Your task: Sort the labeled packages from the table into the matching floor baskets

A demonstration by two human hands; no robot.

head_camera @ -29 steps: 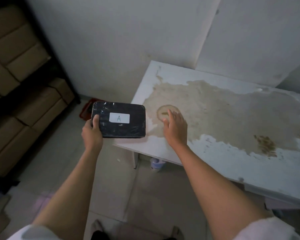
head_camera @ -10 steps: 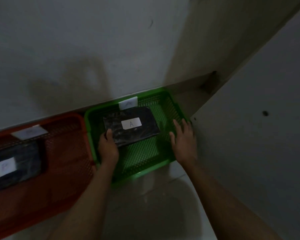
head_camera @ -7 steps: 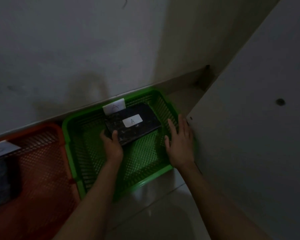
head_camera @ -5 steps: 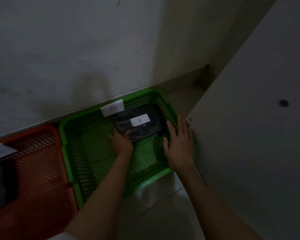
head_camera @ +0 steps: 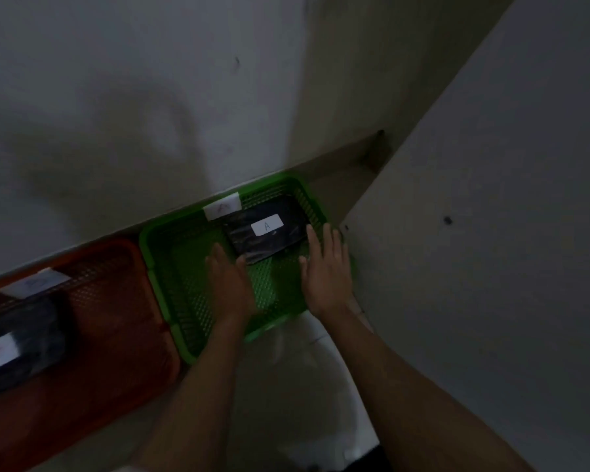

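Observation:
A black package with a white label "A" (head_camera: 269,233) lies in the far right corner of the green basket (head_camera: 160,277), which carries a white tag (head_camera: 222,207) on its back rim. My left hand (head_camera: 230,284) hovers inside the basket just below the package, fingers apart, holding nothing. My right hand (head_camera: 326,272) rests flat on the basket's right rim, fingers spread. To the left, an orange basket (head_camera: 116,301) holds another black package with a white label (head_camera: 17,338).
Both baskets stand on the floor against a pale wall (head_camera: 150,114). A large light panel (head_camera: 491,250) rises close on the right of the green basket. Light floor tiles (head_camera: 304,376) lie in front of the baskets.
My left hand carried the "A" package from the table down into the green basket, slid it toward the far right corner, and has let go and pulled back. The right hand stayed on the rim.

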